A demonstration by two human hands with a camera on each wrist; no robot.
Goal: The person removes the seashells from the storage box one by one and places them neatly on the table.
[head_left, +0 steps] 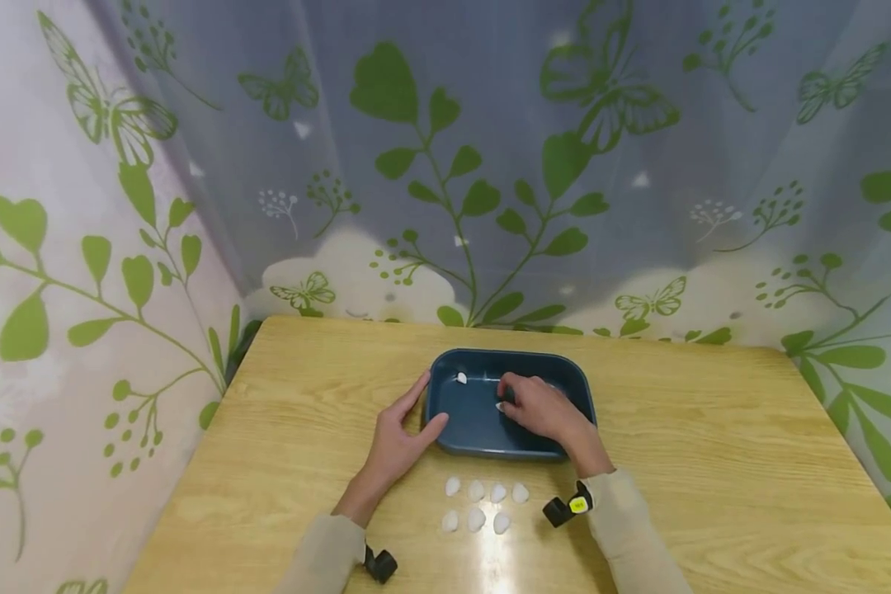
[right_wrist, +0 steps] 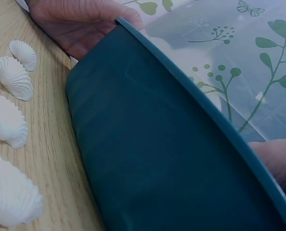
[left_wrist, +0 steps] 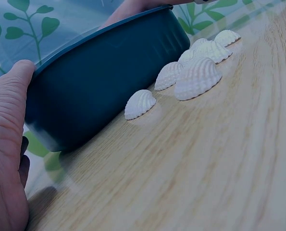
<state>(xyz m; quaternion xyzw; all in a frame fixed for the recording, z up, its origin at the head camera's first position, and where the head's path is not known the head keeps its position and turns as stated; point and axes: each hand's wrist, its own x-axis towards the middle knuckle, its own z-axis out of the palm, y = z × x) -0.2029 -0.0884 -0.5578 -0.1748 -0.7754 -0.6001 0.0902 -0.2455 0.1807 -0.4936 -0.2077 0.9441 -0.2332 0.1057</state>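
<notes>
A dark blue rectangular tub [head_left: 475, 454] stands on the wooden table. My left hand [head_left: 395, 437] lies along its left side, the thumb at the near-left rim and the fingers extended along the left wall. Inside the tub, my right hand [head_left: 540, 406] reaches down with curled fingers and pinches a small white seashell [head_left: 500, 407] by the thumb tip. Another white seashell [head_left: 462, 378] lies in the tub's far-left part. In the right wrist view the tub wall hides most of the right hand [right_wrist: 277, 159].
Several white ribbed seashells [head_left: 477, 519] lie in two rows on the table [head_left: 713, 462], in front of the tub. Behind the table hangs a curtain [head_left: 490, 165] printed with green leaves and butterflies. Each wrist wears a small black camera [head_left: 557, 511].
</notes>
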